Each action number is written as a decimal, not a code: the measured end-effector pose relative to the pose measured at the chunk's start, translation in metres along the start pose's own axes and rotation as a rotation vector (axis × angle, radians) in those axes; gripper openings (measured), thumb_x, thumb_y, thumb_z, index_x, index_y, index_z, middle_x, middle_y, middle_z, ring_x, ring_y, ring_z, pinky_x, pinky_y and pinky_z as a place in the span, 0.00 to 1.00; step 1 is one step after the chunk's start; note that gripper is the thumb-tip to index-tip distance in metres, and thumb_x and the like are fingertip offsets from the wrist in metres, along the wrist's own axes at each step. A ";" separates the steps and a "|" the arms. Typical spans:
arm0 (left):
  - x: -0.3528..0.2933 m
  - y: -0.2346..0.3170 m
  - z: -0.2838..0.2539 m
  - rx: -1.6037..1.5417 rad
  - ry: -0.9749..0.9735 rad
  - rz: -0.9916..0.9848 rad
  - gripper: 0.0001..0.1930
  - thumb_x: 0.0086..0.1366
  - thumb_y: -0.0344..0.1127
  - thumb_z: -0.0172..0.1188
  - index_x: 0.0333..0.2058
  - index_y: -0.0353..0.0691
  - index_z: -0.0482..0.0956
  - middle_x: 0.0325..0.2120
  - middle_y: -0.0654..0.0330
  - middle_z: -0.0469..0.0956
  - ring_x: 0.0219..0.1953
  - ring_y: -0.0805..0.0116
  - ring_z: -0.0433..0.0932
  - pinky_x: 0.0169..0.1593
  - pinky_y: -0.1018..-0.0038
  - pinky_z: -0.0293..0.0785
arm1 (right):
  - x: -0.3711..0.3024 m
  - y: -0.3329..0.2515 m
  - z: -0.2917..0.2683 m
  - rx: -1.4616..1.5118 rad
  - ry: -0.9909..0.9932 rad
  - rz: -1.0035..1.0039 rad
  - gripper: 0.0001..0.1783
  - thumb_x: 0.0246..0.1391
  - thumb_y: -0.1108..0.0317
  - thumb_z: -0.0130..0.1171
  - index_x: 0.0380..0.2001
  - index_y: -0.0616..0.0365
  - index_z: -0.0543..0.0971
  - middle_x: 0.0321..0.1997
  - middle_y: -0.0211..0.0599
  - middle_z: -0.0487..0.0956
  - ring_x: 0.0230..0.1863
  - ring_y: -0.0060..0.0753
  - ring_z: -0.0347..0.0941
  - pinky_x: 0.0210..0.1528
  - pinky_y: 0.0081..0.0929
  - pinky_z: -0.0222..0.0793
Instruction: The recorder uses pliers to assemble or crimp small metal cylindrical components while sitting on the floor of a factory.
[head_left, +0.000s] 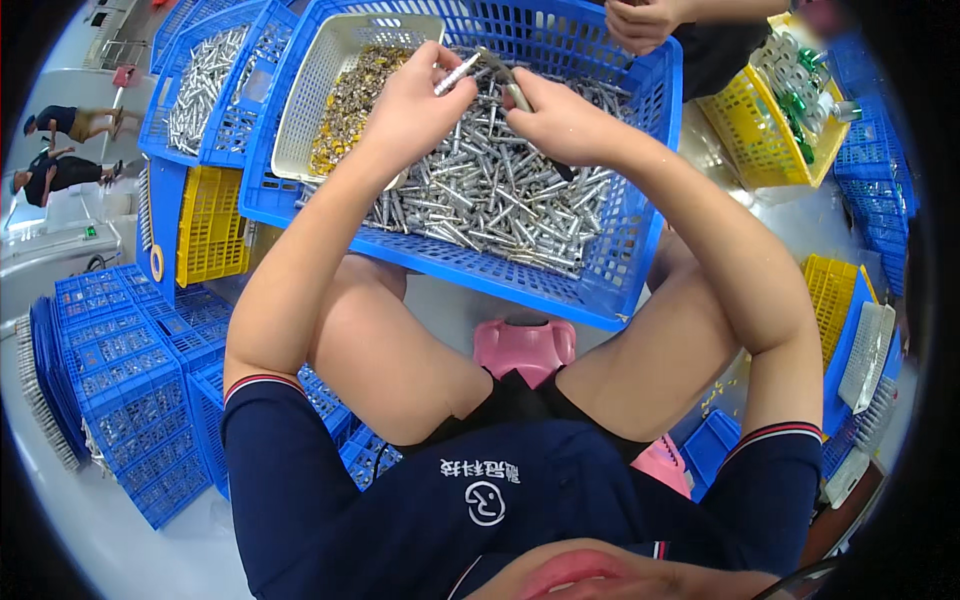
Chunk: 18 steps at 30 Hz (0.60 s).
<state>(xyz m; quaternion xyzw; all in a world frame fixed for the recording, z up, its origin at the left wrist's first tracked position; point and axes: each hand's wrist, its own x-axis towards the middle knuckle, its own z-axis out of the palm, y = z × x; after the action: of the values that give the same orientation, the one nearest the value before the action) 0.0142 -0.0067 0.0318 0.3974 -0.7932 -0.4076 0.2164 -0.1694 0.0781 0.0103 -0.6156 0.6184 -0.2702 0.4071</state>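
My left hand pinches a slim, silvery bolt-like metal part between thumb and fingers. In my right hand are dark-jawed pliers, their jaws right by the end of that part. Whether the jaws touch or grip it cannot be made out. Both hands are above a large blue plastic basket across my lap, holding a heap of loose silvery bolt-like parts. Inside its left side rests a cream perforated basket with many small brass-and-grey pieces.
Another person's hand is at the far right rim. A yellow basket with white and green rolls stands beyond it. On the left are a blue basket of similar metal parts, a yellow crate and stacked blue crates. A pink stool shows between my legs.
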 end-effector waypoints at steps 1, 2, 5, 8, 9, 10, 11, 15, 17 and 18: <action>-0.002 -0.001 0.000 -0.005 0.006 -0.001 0.13 0.63 0.38 0.61 0.40 0.36 0.73 0.26 0.61 0.79 0.28 0.78 0.72 0.32 0.76 0.68 | -0.001 0.003 0.002 0.024 0.005 -0.018 0.12 0.56 0.64 0.50 0.39 0.61 0.69 0.31 0.41 0.72 0.33 0.31 0.68 0.39 0.33 0.66; -0.002 0.000 -0.001 0.055 -0.006 -0.028 0.12 0.63 0.37 0.60 0.39 0.36 0.73 0.26 0.61 0.79 0.28 0.78 0.71 0.32 0.77 0.67 | 0.000 0.009 0.004 0.030 0.004 -0.078 0.10 0.56 0.66 0.49 0.38 0.60 0.69 0.31 0.38 0.71 0.34 0.29 0.66 0.39 0.31 0.66; -0.005 -0.010 -0.002 0.083 -0.026 -0.093 0.11 0.63 0.37 0.60 0.38 0.37 0.73 0.26 0.62 0.79 0.28 0.80 0.71 0.31 0.78 0.66 | -0.004 0.010 0.006 0.055 -0.066 -0.062 0.09 0.56 0.66 0.49 0.37 0.59 0.69 0.30 0.35 0.70 0.34 0.27 0.65 0.38 0.29 0.65; -0.004 -0.021 0.009 -0.048 -0.041 -0.023 0.14 0.61 0.41 0.63 0.35 0.37 0.74 0.22 0.64 0.76 0.26 0.80 0.70 0.30 0.77 0.66 | -0.008 0.008 0.003 0.041 -0.049 -0.069 0.08 0.56 0.67 0.49 0.37 0.59 0.69 0.29 0.34 0.70 0.32 0.27 0.65 0.37 0.29 0.64; -0.004 -0.022 0.010 -0.050 -0.045 -0.023 0.14 0.61 0.41 0.63 0.35 0.37 0.74 0.22 0.64 0.76 0.26 0.80 0.70 0.30 0.77 0.66 | -0.008 0.009 0.002 0.042 -0.048 -0.065 0.08 0.56 0.67 0.49 0.37 0.59 0.69 0.29 0.34 0.70 0.32 0.27 0.65 0.37 0.29 0.64; -0.004 -0.019 0.009 0.064 -0.049 -0.016 0.14 0.60 0.43 0.64 0.32 0.37 0.75 0.22 0.64 0.75 0.26 0.80 0.69 0.30 0.76 0.66 | -0.008 0.007 -0.001 0.024 -0.062 -0.068 0.08 0.56 0.67 0.49 0.37 0.59 0.69 0.28 0.34 0.70 0.32 0.27 0.65 0.36 0.30 0.65; -0.004 -0.016 0.008 0.178 -0.052 -0.008 0.14 0.60 0.44 0.64 0.29 0.37 0.75 0.21 0.63 0.74 0.26 0.80 0.69 0.29 0.76 0.66 | -0.008 0.007 -0.003 0.005 -0.077 -0.070 0.08 0.55 0.67 0.49 0.37 0.59 0.69 0.27 0.34 0.70 0.31 0.27 0.65 0.35 0.30 0.65; -0.002 -0.015 0.003 0.259 -0.194 -0.117 0.23 0.58 0.47 0.65 0.17 0.37 0.66 0.13 0.65 0.71 0.20 0.77 0.66 0.26 0.72 0.66 | -0.012 0.004 -0.007 -0.019 -0.100 -0.091 0.11 0.55 0.66 0.51 0.38 0.61 0.71 0.31 0.47 0.77 0.34 0.43 0.73 0.41 0.39 0.69; -0.002 -0.013 0.004 0.242 -0.172 -0.103 0.23 0.57 0.43 0.64 0.15 0.38 0.61 0.11 0.66 0.68 0.18 0.76 0.64 0.25 0.71 0.65 | -0.013 0.002 -0.009 0.001 -0.093 -0.088 0.11 0.54 0.67 0.51 0.38 0.61 0.72 0.30 0.46 0.77 0.33 0.41 0.73 0.40 0.38 0.69; -0.001 -0.011 0.003 0.243 -0.150 -0.084 0.21 0.56 0.41 0.63 0.15 0.39 0.61 0.11 0.66 0.68 0.19 0.77 0.64 0.25 0.72 0.64 | -0.011 0.005 -0.007 0.027 -0.058 -0.120 0.10 0.53 0.67 0.52 0.37 0.61 0.72 0.29 0.45 0.76 0.32 0.40 0.73 0.39 0.37 0.69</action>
<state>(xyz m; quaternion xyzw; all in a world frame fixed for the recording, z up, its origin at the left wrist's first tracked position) 0.0170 -0.0084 0.0212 0.4218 -0.8333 -0.3459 0.0896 -0.1789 0.0885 0.0114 -0.6534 0.5648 -0.2844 0.4161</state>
